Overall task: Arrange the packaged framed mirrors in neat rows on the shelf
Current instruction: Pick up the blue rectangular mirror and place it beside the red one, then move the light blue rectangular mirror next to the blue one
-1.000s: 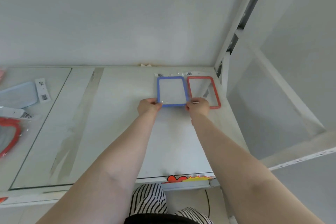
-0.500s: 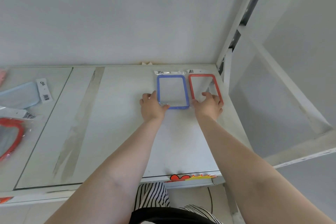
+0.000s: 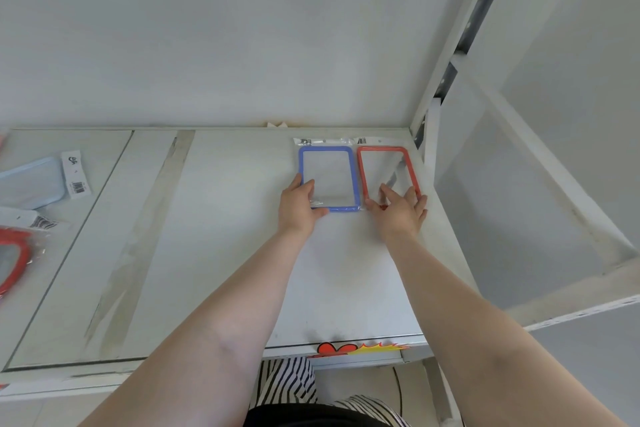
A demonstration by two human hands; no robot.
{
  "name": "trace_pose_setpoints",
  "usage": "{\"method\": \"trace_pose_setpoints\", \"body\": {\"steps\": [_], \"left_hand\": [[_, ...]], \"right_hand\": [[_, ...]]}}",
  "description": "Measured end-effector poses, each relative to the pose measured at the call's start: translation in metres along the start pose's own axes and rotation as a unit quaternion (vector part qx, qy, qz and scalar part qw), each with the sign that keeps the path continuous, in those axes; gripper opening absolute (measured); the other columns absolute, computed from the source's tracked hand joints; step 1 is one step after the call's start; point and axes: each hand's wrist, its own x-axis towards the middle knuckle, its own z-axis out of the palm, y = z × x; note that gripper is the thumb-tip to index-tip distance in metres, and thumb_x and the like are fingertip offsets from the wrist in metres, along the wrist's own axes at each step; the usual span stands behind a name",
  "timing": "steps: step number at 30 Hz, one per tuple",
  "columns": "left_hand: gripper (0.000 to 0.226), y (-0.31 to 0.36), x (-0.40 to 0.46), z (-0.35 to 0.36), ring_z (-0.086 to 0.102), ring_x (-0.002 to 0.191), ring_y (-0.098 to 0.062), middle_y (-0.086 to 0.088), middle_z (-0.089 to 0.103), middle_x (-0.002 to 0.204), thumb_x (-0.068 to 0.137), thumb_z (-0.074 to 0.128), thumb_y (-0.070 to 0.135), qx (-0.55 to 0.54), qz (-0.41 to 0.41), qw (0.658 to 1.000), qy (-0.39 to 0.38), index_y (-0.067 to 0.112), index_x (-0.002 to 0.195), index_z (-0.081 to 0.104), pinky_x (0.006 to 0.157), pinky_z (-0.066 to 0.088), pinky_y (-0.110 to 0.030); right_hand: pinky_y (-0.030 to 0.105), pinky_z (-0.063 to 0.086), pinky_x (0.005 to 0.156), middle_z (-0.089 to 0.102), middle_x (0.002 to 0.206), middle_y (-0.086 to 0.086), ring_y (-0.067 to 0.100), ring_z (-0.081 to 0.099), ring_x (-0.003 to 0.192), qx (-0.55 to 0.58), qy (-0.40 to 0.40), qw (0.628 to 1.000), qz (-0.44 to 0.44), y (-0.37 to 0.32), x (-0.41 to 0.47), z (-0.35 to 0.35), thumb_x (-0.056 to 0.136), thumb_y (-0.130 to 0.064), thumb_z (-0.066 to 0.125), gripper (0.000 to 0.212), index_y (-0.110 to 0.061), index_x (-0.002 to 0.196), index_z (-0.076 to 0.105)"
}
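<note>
Since a second ago your hands have gone from pinching the blue mirror's near corners to lying flatter, one on each mirror, and your right hand has crossed over to the red one.

Your left hand [image 3: 298,204] rests on the near left corner of the blue-framed mirror [image 3: 328,177], fingers fairly straight along the frame's left side and thumb stretched across the near edge; it presses down, with nothing pinched. Your right hand [image 3: 398,210] lies spread on the near end of the red-framed mirror [image 3: 388,174], fingers fanned out over the glass and the frame's near edge.

Both mirrors lie flat in clear bags at about 1 o'clock on the white shelf [image 3: 221,236], close to the back wall and the right rear corner. They sit side by side, long edges parallel, just beside each other, blue on the left, red on the right. Their barcode headers point toward the back wall.

Out at 9 o'clock, well apart from the pair, you have a light blue packaged item [image 3: 27,184] with a white barcode tag [image 3: 75,174], and a red-framed piece [image 3: 14,263] cut off by the left edge. At 6 o'clock a red and yellow sticker [image 3: 356,347] marks the shelf's front lip.
</note>
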Motion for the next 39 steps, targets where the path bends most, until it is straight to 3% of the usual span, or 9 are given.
{"method": "trace_pose_setpoints", "body": {"steps": [3,5,8,13,17,20,23,28,39], "left_hand": [[0.039,0.000,0.001,0.001,0.046,0.102,-0.017,0.001,0.045,0.112,0.074,0.079,0.009,-0.011,-0.027,1.000,-0.010,0.016,0.102,0.053,0.078,0.027,0.008],[0.066,0.001,0.001,0.000,0.044,0.133,-0.019,-0.009,0.038,0.149,0.075,0.078,0.011,-0.010,-0.048,0.999,-0.016,0.009,0.135,0.050,0.103,0.025,-0.006],[0.081,0.004,-0.002,-0.001,0.033,0.142,-0.021,-0.008,0.024,0.158,0.076,0.079,0.017,0.011,-0.035,0.999,-0.014,0.012,0.146,0.037,0.116,0.028,-0.025],[0.074,0.011,-0.010,-0.013,0.017,0.146,-0.025,-0.008,0.013,0.161,0.085,0.069,0.028,0.067,-0.029,0.997,0.005,0.019,0.148,0.032,0.115,0.024,-0.030],[0.062,0.023,-0.029,-0.040,0.038,0.136,-0.028,-0.010,0.042,0.147,0.087,0.065,0.027,0.080,-0.041,0.996,0.001,0.015,0.143,0.040,0.110,0.032,-0.032],[0.047,0.030,-0.057,-0.064,0.052,0.125,-0.024,-0.007,0.055,0.136,0.088,0.061,0.018,0.074,-0.065,0.995,-0.015,0.016,0.134,0.053,0.102,0.040,-0.028],[0.043,0.028,-0.095,-0.090,0.054,0.122,-0.023,-0.005,0.057,0.132,0.087,0.060,0.015,0.102,-0.080,0.991,-0.022,0.017,0.130,0.057,0.101,0.042,-0.028],[0.043,0.006,-0.164,-0.139,0.052,0.122,-0.020,-0.001,0.057,0.130,0.087,0.058,0.014,0.154,-0.118,0.981,-0.020,0.022,0.129,0.057,0.097,0.045,-0.030],[0.047,-0.091,-0.289,-0.260,0.054,0.121,-0.023,-0.003,0.056,0.133,0.085,0.058,0.012,0.174,-0.176,0.968,0.040,0.021,0.130,0.056,0.096,0.046,-0.033]], "right_hand": [[0.045,-0.001,0.122,0.006,0.162,0.006,0.030,-0.011,0.149,0.000,0.001,1.000,-0.002,0.000,-0.001,0.000,0.088,-0.055,0.056,0.054,-0.038,0.138,0.046],[0.045,-0.001,0.122,0.007,0.162,0.006,0.030,-0.011,0.149,0.002,0.002,1.000,-0.003,0.000,-0.002,-0.001,0.087,-0.055,0.056,0.053,-0.037,0.137,0.048],[0.046,0.003,0.122,0.011,0.162,0.005,0.031,-0.008,0.149,0.007,0.011,1.000,-0.002,-0.002,-0.001,-0.004,0.087,-0.054,0.058,0.054,-0.035,0.136,0.048],[0.045,0.020,0.116,0.029,0.156,0.002,0.029,0.011,0.147,0.013,0.047,0.999,-0.009,-0.008,-0.006,-0.015,0.085,-0.049,0.062,0.062,-0.029,0.141,0.042],[0.042,0.040,0.104,0.056,0.134,0.003,0.028,0.040,0.130,0.022,0.041,0.998,-0.030,-0.017,-0.025,-0.034,0.085,-0.042,0.065,0.054,-0.024,0.134,0.050],[0.039,0.051,0.093,0.065,0.122,0.005,0.026,0.059,0.114,0.029,-0.027,0.995,-0.090,-0.028,-0.050,-0.048,0.087,-0.030,0.063,0.040,-0.017,0.125,0.058],[0.034,0.047,0.098,0.064,0.122,0.005,0.025,0.058,0.115,-0.029,-0.085,0.976,-0.197,-0.041,-0.082,-0.048,0.086,-0.017,0.064,0.035,-0.015,0.122,0.062],[0.034,0.044,0.095,0.062,0.122,0.003,0.022,0.051,0.120,-0.108,-0.168,0.926,-0.320,-0.073,-0.146,-0.024,0.087,-0.021,0.062,0.038,-0.023,0.125,0.060],[0.033,0.045,0.094,0.060,0.124,0.001,0.021,0.049,0.119,-0.115,-0.221,0.869,-0.427,-0.154,-0.291,0.057,0.087,-0.022,0.061,0.042,-0.024,0.129,0.057]]}}
